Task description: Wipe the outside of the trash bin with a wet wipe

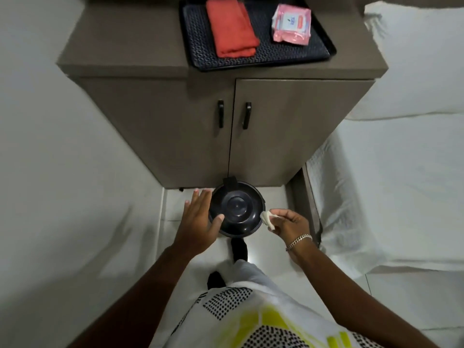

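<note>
Trash bin (236, 209): black lidded pedal bin on floor against cabinet (175, 131) foot | likely light, smooth, apt to slide | left hand (198, 217) fingers spread, thumb on lid edge | right hand (288, 222) fingers pinched on wet wipe (266, 217) touching bin's right side

A grey-brown cabinet (226, 136) with two doors and two black handles (220, 113) is set against a white wall (50, 121). A black tray (324, 50) is carried on its counter (125, 41). A pale tiled floor (273, 197) is seen below, and a white-sheeted bed (389, 184) is placed just beside.
</note>
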